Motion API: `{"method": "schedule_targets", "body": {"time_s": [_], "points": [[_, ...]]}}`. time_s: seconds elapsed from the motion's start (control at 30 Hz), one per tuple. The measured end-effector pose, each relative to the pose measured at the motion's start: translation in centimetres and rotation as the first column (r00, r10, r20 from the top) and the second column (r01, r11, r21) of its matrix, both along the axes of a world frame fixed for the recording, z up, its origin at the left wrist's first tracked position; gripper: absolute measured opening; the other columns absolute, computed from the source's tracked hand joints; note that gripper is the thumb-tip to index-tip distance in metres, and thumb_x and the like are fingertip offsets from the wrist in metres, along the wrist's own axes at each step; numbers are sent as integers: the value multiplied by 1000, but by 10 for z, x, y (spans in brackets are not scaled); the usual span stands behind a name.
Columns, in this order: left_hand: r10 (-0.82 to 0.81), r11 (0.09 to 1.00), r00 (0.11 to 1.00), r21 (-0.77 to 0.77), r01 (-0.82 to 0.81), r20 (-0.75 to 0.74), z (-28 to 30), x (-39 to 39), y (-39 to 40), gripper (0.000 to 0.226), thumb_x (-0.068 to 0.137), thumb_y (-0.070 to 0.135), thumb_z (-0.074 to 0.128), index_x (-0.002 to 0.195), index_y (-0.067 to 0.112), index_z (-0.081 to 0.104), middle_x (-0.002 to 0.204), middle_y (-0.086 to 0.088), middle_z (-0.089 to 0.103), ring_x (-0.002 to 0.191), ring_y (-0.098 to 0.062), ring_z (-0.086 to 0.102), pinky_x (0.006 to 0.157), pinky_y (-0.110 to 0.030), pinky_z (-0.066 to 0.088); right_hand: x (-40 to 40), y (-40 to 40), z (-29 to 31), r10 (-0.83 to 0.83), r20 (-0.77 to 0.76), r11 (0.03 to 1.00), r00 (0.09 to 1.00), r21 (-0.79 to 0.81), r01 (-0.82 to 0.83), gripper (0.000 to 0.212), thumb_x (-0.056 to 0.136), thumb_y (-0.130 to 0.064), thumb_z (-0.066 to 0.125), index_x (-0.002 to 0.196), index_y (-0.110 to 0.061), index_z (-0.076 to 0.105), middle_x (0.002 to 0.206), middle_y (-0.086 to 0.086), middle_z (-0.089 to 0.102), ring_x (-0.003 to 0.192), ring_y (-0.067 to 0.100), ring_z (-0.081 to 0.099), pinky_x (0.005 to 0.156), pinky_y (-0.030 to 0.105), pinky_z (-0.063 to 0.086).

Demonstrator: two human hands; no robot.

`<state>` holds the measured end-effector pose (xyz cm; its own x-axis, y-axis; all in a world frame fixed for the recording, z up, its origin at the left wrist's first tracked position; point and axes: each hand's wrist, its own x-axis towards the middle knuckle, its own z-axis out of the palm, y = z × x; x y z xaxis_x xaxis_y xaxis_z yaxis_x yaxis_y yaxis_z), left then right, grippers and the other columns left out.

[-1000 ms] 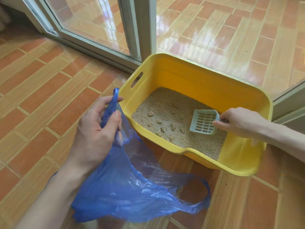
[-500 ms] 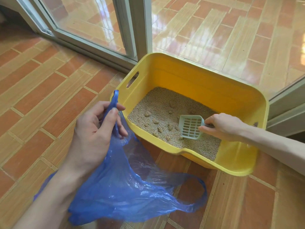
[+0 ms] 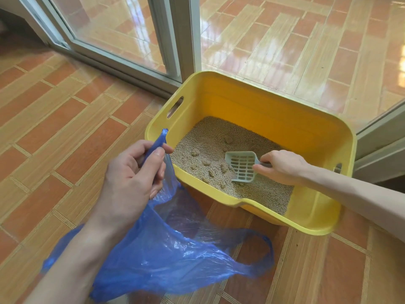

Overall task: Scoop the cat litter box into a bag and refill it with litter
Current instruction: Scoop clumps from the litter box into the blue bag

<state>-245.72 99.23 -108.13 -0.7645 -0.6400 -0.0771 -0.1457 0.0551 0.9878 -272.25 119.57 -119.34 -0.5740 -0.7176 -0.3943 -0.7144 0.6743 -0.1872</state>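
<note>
The litter box (image 3: 258,110) was smooth yellow plastic with a soft sheen on its walls. Inside lay grainy, matt beige litter (image 3: 219,145), rough with darker clumps (image 3: 224,167). The scoop (image 3: 242,168) was pale grey-blue slotted plastic, matt. The bag (image 3: 175,249) was thin, translucent blue plastic film, crinkled and glossy where light caught its folds. The floor (image 3: 65,119) was glazed tile in terracotta and wood-grain patterns, dull indoors and highly glossy and reflective beyond the door. The door frame (image 3: 186,36) looked like smooth pale metal holding clear glass (image 3: 114,23).
</note>
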Motion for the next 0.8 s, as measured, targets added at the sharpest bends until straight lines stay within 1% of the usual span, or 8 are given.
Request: {"method": "schedule_targets", "body": {"time_s": [0.13, 0.2, 0.4, 0.57, 0.63, 0.7, 0.8], "points": [[21, 1000, 1000, 3, -21, -3, 0, 0, 0, 22, 105, 15, 49, 103, 3, 68, 64, -8, 42, 44, -14, 31, 42, -18, 28, 0, -6, -7, 19, 27, 999, 999, -36, -18, 35, 101, -53, 48, 73, -33, 52, 64, -4, 62, 50, 12, 52, 45, 27, 37], [30, 1000, 1000, -1, -30, -2, 0, 0, -1, 22, 105, 15, 49, 102, 3, 68, 63, -7, 42, 44, -15, 31, 42, -18, 28, 0, -10, -11, 6, 65, 998, 998, -56, -3, 37, 101, -53, 48, 72, -30, 53, 63, -2, 63, 49, 13, 50, 45, 27, 37], [52, 999, 999, -15, -52, 0, -2, 0, -4, 23, 106, 16, 49, 101, 5, 68, 61, -2, 42, 44, -13, 31, 43, -19, 28, -3, -9, -11, -60, 203, 990, 977, -112, 84, 46, 100, -52, 50, 66, -21, 57, 55, -4, 51, 46, 13, 39, 46, 28, 31], [74, 997, 997, -21, -75, -7, -3, -1, -6, 23, 106, 18, 49, 99, 7, 68, 62, -3, 41, 45, -13, 32, 43, -18, 29, -8, 1, -1, -94, 195, 978, 976, -165, 127, 46, 99, -50, 53, 64, -21, 56, 53, -6, 48, 43, 9, 36, 45, 27, 29], [75, 997, 997, -23, -75, -8, -4, -2, -6, 23, 107, 18, 48, 99, 6, 67, 62, -5, 40, 46, -13, 31, 43, -18, 29, -9, 5, 2, -118, 228, 970, 967, -182, 161, 46, 99, -50, 53, 68, -18, 63, 53, -6, 49, 40, 5, 34, 42, 22, 26], [76, 997, 997, -23, -76, -10, -4, -2, -5, 23, 107, 17, 48, 99, 6, 67, 62, -5, 40, 46, -13, 31, 43, -18, 29, -10, 7, 2, -137, 266, 959, 954, -205, 195, 46, 99, -49, 54, 76, -13, 71, 52, -6, 52, 37, 4, 35, 39, 18, 24], [75, 997, 997, -23, -76, -14, -4, -2, -5, 23, 107, 17, 49, 99, 7, 68, 62, -4, 40, 46, -13, 31, 43, -18, 29, -10, 8, 3, -142, 301, 953, 943, -217, 213, 48, 99, -49, 54, 83, -8, 72, 54, -6, 53, 38, 3, 35, 40, 19, 25]]}}
